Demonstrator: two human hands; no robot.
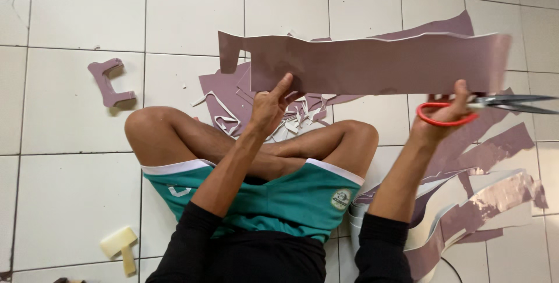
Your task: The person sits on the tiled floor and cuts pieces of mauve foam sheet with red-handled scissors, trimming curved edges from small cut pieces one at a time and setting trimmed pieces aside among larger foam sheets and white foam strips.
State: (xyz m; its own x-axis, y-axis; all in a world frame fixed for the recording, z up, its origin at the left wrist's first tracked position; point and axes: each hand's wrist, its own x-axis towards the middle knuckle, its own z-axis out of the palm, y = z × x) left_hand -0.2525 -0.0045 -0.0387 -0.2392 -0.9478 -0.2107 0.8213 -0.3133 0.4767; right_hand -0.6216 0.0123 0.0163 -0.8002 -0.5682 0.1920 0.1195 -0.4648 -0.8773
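So the left hand pinches the long mauve sheet up over crossed legs, keeping it taut and flat, while the right hand grips red-handled scissors under its edge.

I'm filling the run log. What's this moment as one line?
left hand: holds mauve sheet | right hand: holds scissors at sheet's lower edge | scraps on tile floor

Mauve sheet in left hand; scissors in right hand
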